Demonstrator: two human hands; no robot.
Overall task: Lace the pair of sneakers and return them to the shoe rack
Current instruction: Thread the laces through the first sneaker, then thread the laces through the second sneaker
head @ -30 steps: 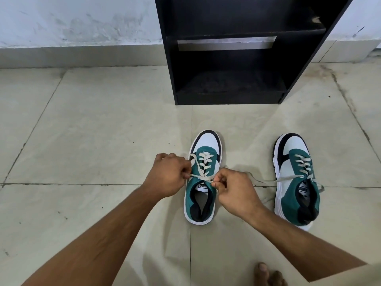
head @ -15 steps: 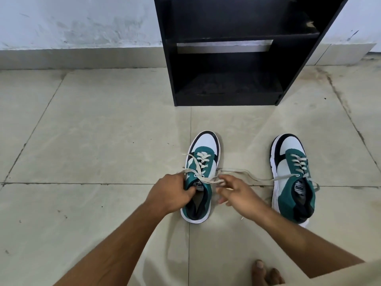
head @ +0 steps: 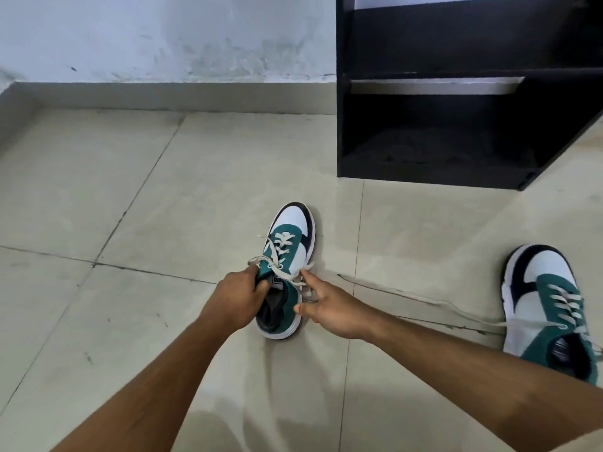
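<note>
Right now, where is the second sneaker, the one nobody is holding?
In the head view the second sneaker stands on the floor at the far right, below the black shoe rack, apart from both hands.

Both bare forearms reach up from the bottom edge toward the centre of the frame, the left from the lower left corner, the right from the lower right. The left hand (head: 237, 293) is curled into a closed grip just left of centre, knuckles up, fingers wrapped down and out of sight. The right hand (head: 329, 306) sits just right of centre, palm turned leftward, thumb low, index finger stretched up and forward with its tip pinching something thin.
</note>
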